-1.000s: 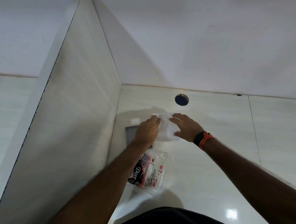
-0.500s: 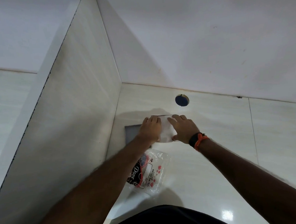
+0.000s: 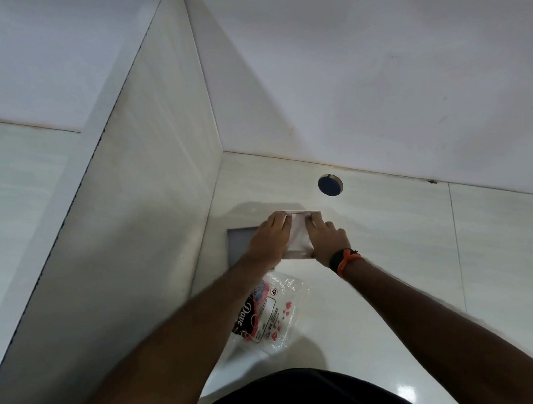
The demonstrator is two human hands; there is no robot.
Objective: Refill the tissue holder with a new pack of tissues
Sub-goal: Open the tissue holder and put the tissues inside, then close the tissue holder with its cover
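A white stack of tissues point(image 3: 299, 234) lies on the pale tiled surface point(image 3: 387, 257) near the corner. My left hand point(image 3: 269, 237) presses on its left side and my right hand point(image 3: 325, 237) on its right side, fingers flat and close together over it. A grey square tissue holder point(image 3: 239, 244) lies just left of the stack, partly hidden under my left hand. A torn clear plastic tissue wrapper point(image 3: 267, 314) with dark and red print lies nearer to me, beside my left forearm.
A tiled partition wall point(image 3: 135, 225) rises close on the left, and a white wall point(image 3: 375, 70) closes the far side. A round blue-filled hole point(image 3: 330, 184) sits in the surface beyond the tissues. My right wrist wears a black and orange band point(image 3: 345, 259).
Both hands have drawn closer together over the tissue stack, which looks narrower and more squared than a second ago. The wrapper has stayed in place.
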